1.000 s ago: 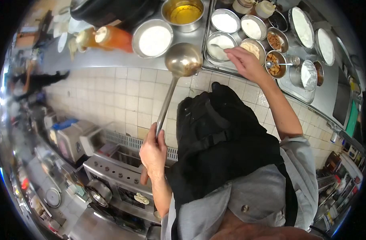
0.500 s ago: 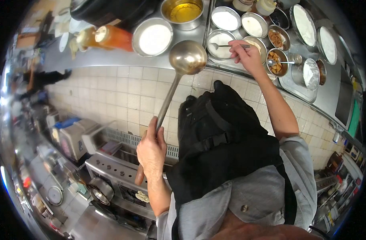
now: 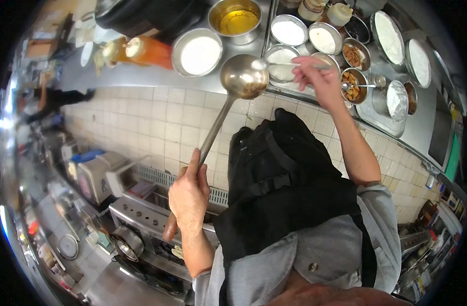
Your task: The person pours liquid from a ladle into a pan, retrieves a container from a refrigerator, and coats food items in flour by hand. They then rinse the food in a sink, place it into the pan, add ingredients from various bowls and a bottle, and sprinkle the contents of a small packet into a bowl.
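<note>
My left hand (image 3: pixel 189 199) is closed around the handle of a large metal ladle (image 3: pixel 238 84), whose bowl hangs over the floor beside the counter's edge. Pinched in my right hand (image 3: pixel 319 81) is a small spoon (image 3: pixel 279 64). Its tip carries a white substance and sits at the right rim of the ladle's bowl. Under the spoon stands a metal bowl of white powder (image 3: pixel 280 76). Close to my right hand is another bowl (image 3: pixel 326 58), partly hidden by it. A bowl of brown pieces (image 3: pixel 352 84) with a spoon in it lies just right of that hand.
Along the counter stand a bowl of white contents (image 3: pixel 198 52), a pot of yellow liquid (image 3: pixel 237 22), orange squeeze bottles (image 3: pixel 146 51) and several more bowls. Behind my left arm is a stove (image 3: pixel 141 214). At far left a person in dark clothing (image 3: pixel 60 99) appears blurred.
My right hand has moved the spoon left, from over the powder bowl to the ladle's rim, now with white on its tip. The ladle has shifted slightly.
</note>
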A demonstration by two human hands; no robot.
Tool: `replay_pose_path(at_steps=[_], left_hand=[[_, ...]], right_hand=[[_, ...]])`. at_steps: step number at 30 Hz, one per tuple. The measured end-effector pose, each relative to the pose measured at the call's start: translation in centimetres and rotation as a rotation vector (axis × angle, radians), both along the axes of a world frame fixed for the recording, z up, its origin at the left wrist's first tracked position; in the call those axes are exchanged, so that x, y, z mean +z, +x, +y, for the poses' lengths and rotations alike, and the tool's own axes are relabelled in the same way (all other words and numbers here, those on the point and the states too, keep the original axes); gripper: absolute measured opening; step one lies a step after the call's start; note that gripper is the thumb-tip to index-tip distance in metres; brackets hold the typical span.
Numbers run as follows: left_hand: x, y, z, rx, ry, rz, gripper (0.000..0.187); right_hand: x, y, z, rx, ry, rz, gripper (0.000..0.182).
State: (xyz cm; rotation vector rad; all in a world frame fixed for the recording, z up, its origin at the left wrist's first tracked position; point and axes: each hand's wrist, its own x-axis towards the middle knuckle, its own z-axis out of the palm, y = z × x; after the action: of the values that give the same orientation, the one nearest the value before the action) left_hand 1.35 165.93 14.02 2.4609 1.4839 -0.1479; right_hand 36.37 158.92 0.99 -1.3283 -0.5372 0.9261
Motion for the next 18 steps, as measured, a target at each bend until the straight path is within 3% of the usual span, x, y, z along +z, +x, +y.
replay_pose_path(at_steps=[2, 4, 5, 6, 8, 12, 18], left_hand=[[0.3, 0.4, 0.1, -0.009, 0.007, -0.008, 0.036], [0.5, 0.8, 0.2, 0.005, 0.007, -0.031, 0.036], [0.7, 1.1, 0.3, 0.001, 0.009, -0.033, 0.036], [1.0, 1.4, 0.3, 0.031, -0.011, -0.023, 0.037], [1.4, 1.9, 0.3, 0.06, -0.033, -0.013, 0.037], [1.6, 2.4, 0.4, 0.075, -0.012, 0.016, 0.038], [1.7, 2.9, 0.2, 0.095, -0.007, 0.013, 0.038]], right_hand=[[1.0, -1.2, 0.1, 0.096, -0.012, -0.106, 0.022], [1.5, -1.6, 0.0, 0.219, 0.127, -0.617, 0.024], [1.4, -1.1, 0.0, 0.173, 0.136, -0.683, 0.025], [1.0, -0.2, 0.2, 0.169, 0.136, -0.686, 0.025], [-0.5, 2.2, 0.7, -0.073, 0.141, -0.24, 0.027], [-2.3, 6.5, 2.6, -0.16, -0.038, -0.293, 0.03], [-6.5, 8.6, 6.0, -0.1, -0.114, -0.427, 0.032]])
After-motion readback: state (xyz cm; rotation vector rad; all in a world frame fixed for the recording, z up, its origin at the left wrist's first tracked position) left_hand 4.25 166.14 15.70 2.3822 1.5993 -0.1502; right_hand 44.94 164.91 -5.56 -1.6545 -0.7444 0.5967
